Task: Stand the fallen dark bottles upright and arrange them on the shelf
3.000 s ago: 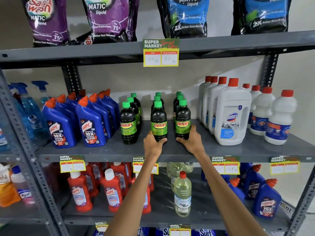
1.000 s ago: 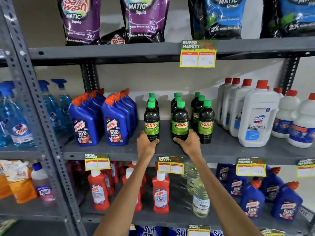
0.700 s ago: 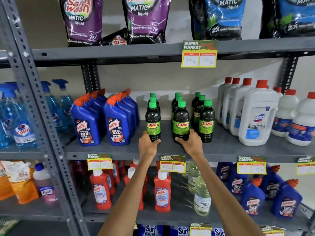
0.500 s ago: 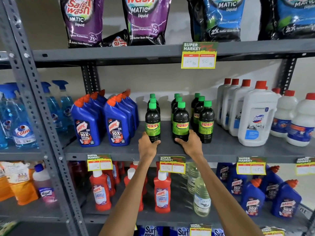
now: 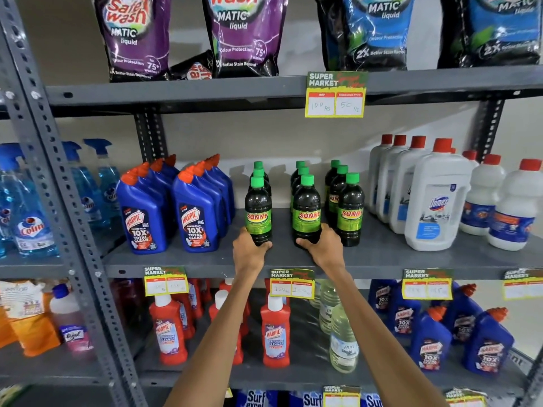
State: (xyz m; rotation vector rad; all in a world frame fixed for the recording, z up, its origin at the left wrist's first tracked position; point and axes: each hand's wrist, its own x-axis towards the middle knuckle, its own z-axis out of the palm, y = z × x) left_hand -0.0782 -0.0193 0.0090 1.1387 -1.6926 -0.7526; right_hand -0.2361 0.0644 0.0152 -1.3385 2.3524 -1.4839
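Observation:
Dark SUNNY bottles with green caps stand upright in three rows on the grey middle shelf [image 5: 382,255]. My left hand [image 5: 249,250] grips the base of the front bottle of the left row [image 5: 258,211]. My right hand [image 5: 322,247] grips the base of the front bottle of the middle row [image 5: 306,211]. The right row's front bottle [image 5: 350,210] stands free just right of my right hand. None of the dark bottles lies on its side.
Blue Harpic bottles [image 5: 195,212] stand left of the dark bottles, white Domex jugs [image 5: 435,201] to the right. Detergent pouches [image 5: 244,33] fill the upper shelf, red and blue bottles the lower one. Price tags [image 5: 292,283] hang on the shelf edges. A grey upright [image 5: 58,186] stands at left.
Three seconds ago my hands held the middle and right rows' front bottles; now they hold the left and middle ones. In the last second the hands have stayed on the same bottles.

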